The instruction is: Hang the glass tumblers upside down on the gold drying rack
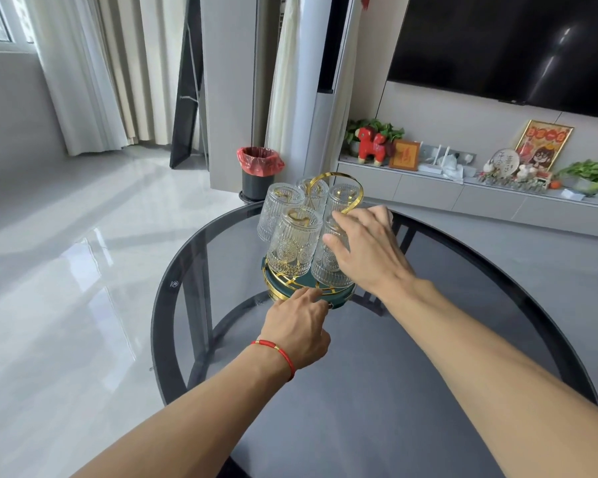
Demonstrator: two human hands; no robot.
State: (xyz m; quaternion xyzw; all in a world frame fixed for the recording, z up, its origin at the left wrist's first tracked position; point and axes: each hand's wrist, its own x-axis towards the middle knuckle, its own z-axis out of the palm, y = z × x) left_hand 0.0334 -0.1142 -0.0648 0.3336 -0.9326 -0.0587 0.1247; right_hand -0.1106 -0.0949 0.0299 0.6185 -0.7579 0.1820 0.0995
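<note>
Left hand (299,327) with red cord bracelet (280,353), fingers curled against green rack base (339,296) rim, right hand (363,250) wrapped around near-right inverted tumbler (328,267) — four more tumblers (294,243) hung on gold drying rack (339,188), near far edge of round glass table (428,357), near tabletop bare.

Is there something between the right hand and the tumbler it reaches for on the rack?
Nothing visible. The right hand already lies on the front right tumbler, which stands upside down on the gold drying rack. The left hand touches the rack's green base.
</note>
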